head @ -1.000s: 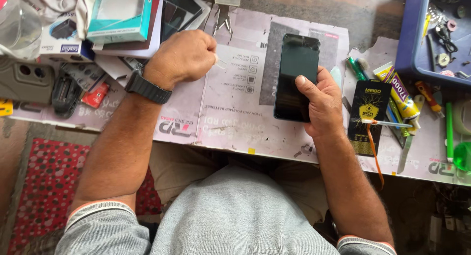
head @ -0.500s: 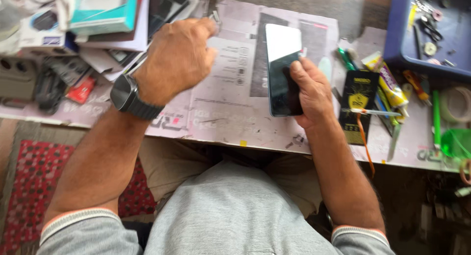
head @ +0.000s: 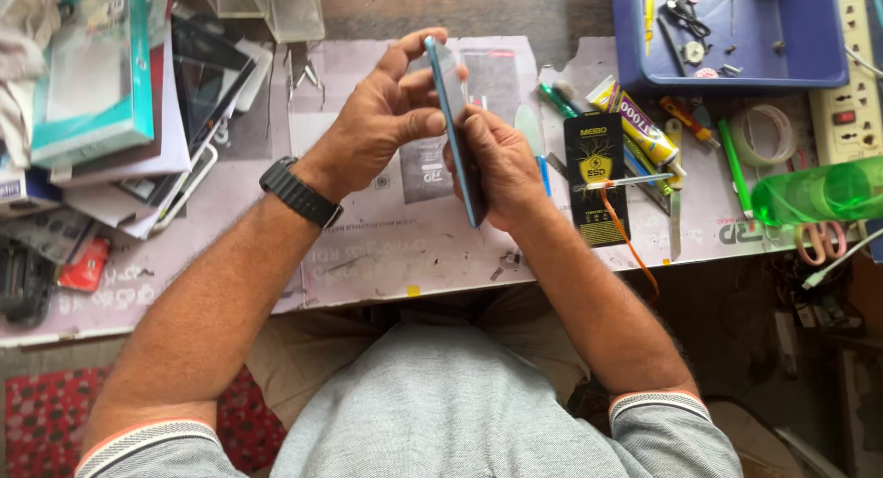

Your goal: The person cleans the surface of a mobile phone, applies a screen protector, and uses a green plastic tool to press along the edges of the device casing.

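I hold the phone (head: 455, 128) on edge between both hands above the worktop (head: 386, 248). My left hand (head: 382, 124) pinches its upper end with thumb and fingers; my right hand (head: 501, 165) grips the lower half at 4 o'clock. A second ago it lay flat under my right hand alone. It is a slim, glossy slab with a blue rim.
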